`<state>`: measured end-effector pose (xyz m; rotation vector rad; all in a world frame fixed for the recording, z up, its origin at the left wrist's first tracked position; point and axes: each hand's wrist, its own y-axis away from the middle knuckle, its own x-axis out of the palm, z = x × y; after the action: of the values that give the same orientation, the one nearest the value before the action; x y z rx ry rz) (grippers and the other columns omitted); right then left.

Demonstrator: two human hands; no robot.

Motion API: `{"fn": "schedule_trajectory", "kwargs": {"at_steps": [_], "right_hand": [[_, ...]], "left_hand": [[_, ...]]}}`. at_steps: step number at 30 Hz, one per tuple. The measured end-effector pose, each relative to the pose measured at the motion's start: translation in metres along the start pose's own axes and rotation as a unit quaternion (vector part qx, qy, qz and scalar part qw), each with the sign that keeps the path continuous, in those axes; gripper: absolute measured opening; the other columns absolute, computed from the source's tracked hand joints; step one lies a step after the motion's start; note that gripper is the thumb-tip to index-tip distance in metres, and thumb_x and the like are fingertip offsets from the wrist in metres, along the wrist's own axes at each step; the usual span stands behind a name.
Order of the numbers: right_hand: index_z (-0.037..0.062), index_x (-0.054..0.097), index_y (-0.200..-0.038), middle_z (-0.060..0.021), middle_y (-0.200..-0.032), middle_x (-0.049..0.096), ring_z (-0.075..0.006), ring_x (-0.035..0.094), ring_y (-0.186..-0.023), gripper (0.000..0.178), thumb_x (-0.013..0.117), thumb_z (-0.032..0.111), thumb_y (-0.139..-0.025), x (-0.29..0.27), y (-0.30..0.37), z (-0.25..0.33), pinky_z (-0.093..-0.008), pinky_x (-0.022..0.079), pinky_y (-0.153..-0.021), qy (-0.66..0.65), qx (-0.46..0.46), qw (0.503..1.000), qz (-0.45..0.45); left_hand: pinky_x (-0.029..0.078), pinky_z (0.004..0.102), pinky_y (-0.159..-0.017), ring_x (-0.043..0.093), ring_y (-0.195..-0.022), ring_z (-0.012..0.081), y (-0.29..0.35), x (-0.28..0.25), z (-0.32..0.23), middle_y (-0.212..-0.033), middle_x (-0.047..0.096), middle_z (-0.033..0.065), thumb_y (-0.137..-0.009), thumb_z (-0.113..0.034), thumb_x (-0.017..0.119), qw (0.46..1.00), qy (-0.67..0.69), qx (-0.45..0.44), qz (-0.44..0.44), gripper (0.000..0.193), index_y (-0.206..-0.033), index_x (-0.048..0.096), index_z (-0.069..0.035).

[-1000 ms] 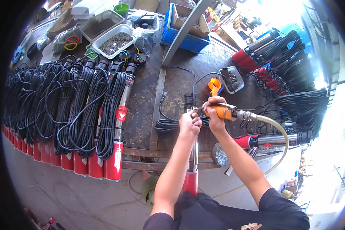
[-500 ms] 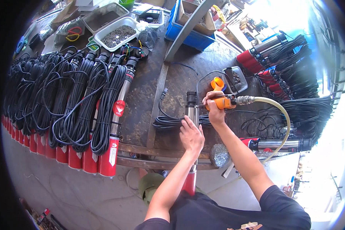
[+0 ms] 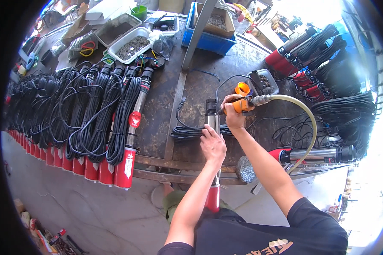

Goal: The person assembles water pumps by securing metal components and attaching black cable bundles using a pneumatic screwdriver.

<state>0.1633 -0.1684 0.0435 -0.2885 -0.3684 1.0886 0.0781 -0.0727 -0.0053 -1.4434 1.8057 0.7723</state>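
Note:
A slim steel submersible pump (image 3: 210, 121) with a black top end and a red lower end lies over the table edge toward my body. My left hand (image 3: 213, 145) grips its steel middle, the fingers curled over the tube. In my right hand (image 3: 233, 115) is an orange air screwdriver (image 3: 241, 106), its pale hose (image 3: 314, 123) curving off to the right. The tool's tip points at the pump's side just below the black end; its exact contact is too small to make out. A coiled black cable (image 3: 187, 132) lies beneath the pump.
Several finished-looking pumps with bundled cables (image 3: 102, 114) line the left side. An orange cup (image 3: 242, 89) and a small parts tray (image 3: 266, 83) sit beyond my right hand. A metal post (image 3: 195, 36) rises near a blue crate (image 3: 217, 44). Another pump (image 3: 319, 155) lies at right.
My right hand and the air screwdriver have shifted slightly left and up in the picture. My left hand keeps its hold on the pump. The whole view has tilted a little.

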Motion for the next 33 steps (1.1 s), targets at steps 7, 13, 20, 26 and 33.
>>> {"fn": "schedule_trajectory", "kwargs": {"at_steps": [7, 13, 20, 26, 33], "right_hand": [[0.0012, 0.062, -0.092, -0.0041, -0.08, 0.065, -0.0107, 0.062, -0.065, 0.015, 0.062, -0.007, -0.08, 0.007, -0.009, 0.004, -0.0239, 0.052, -0.06, 0.047, -0.015, 0.997, -0.062], [0.0024, 0.068, -0.081, 0.0004, -0.071, 0.066, -0.0087, 0.063, -0.066, 0.003, 0.067, 0.001, -0.079, -0.002, -0.003, 0.002, -0.0252, 0.05, -0.063, 0.082, -0.017, 0.993, -0.088], [0.0051, 0.068, -0.086, -0.0038, -0.07, 0.067, -0.0132, 0.066, -0.067, 0.009, 0.067, 0.003, -0.077, 0.012, -0.009, 0.034, -0.0284, 0.051, -0.066, 0.181, -0.053, 0.969, -0.161], [0.0037, 0.063, -0.1, -0.002, -0.09, 0.063, -0.0075, 0.06, -0.084, 0.018, 0.066, -0.003, -0.084, -0.032, 0.074, 0.159, -0.0246, 0.05, -0.075, 0.072, -0.139, 0.978, -0.139], [0.004, 0.048, -0.106, -0.0103, -0.1, 0.049, -0.0168, 0.054, -0.076, 0.025, 0.051, -0.006, -0.083, -0.095, 0.2, 0.232, -0.0303, 0.049, -0.07, 0.11, -0.176, 0.954, -0.217]], "left_hand": [[0.055, 0.0432, -0.084, 0.059, -0.103, 0.036, -0.001, 0.002, -0.004, -0.129, 0.047, 0.0232, -0.095, -0.032, 0.06, 1.0, -0.006, -0.003, 0.006, 0.078, -0.148, 0.023, 0.012], [0.054, 0.0437, -0.088, 0.058, -0.11, 0.0385, 0.003, 0.001, -0.009, -0.135, 0.046, 0.0241, -0.096, -0.032, 0.058, 0.999, -0.033, -0.004, 0.002, 0.077, -0.148, 0.021, 0.012], [0.057, 0.0429, -0.088, 0.061, -0.109, 0.0385, -0.002, 0.005, -0.01, -0.133, 0.047, 0.0229, -0.098, -0.039, 0.055, 0.997, -0.071, -0.008, 0.031, 0.078, -0.15, 0.021, 0.007], [0.046, 0.0455, -0.087, 0.055, -0.107, 0.0329, 0.026, 0.0, -0.025, -0.128, 0.053, 0.0186, -0.091, -0.022, 0.057, 0.965, -0.133, 0.096, -0.206, 0.054, -0.137, 0.044, 0.003], [0.053, 0.0447, -0.078, 0.068, -0.09, 0.0322, 0.135, 0.099, -0.062, -0.087, 0.072, 0.0125, -0.083, -0.018, 0.06, 0.894, -0.069, 0.429, 0.109, 0.017, -0.084, 0.075, -0.011]]}}
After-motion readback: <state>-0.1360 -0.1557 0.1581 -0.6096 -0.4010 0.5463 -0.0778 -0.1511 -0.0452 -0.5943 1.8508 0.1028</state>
